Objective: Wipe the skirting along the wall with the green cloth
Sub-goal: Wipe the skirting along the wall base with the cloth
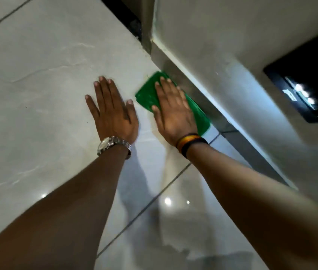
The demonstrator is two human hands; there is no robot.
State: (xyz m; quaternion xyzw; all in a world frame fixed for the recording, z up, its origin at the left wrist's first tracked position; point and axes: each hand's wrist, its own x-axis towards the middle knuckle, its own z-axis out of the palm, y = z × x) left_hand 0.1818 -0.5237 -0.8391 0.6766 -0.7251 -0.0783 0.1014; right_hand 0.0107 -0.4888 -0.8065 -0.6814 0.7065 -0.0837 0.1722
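Observation:
The green cloth (146,94) lies flat on the glossy floor tiles, its far edge against the grey skirting (199,90) that runs diagonally along the foot of the white wall (232,36). My right hand (173,112) presses flat on the cloth with fingers spread and covers most of it. My left hand (111,110), with a metal watch at the wrist, rests palm down on the bare tile just left of the cloth and holds nothing.
A dark wall recess (310,82) with bright reflections sits up the wall to the right. The skirting meets a dark corner gap (142,36) at the top. Pale floor tiles (37,75) with dark grout lines stretch left and toward me.

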